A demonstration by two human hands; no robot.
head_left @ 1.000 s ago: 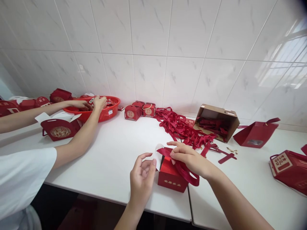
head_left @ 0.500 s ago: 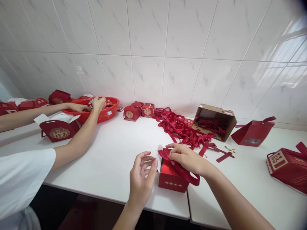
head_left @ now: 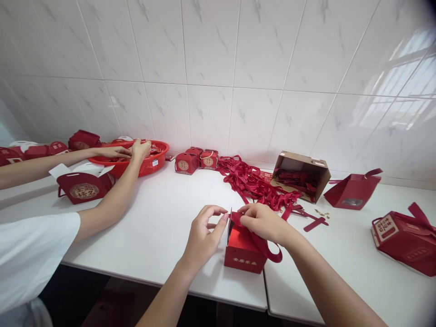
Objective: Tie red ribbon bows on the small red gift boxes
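Left of the left hand (head_left: pixel 206 236), bare tabletop (head_left: pixel 160 227) is stretching to a co-worker's arm (head_left: pixel 112 202), which is blocking passage. Between it and the right hand (head_left: pixel 261 223), a box flap (head_left: pixel 229 229) is standing upright. Ribbons (head_left: pixel 247 179) are crowding beyond the right hand; open tabletop is lying right of its forearm (head_left: pixel 320 268).

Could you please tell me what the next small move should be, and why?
I would probably steady the raised flap of the red box with the left hand, since it is at the outer face while the right hand holds the ribbon beside the inner.
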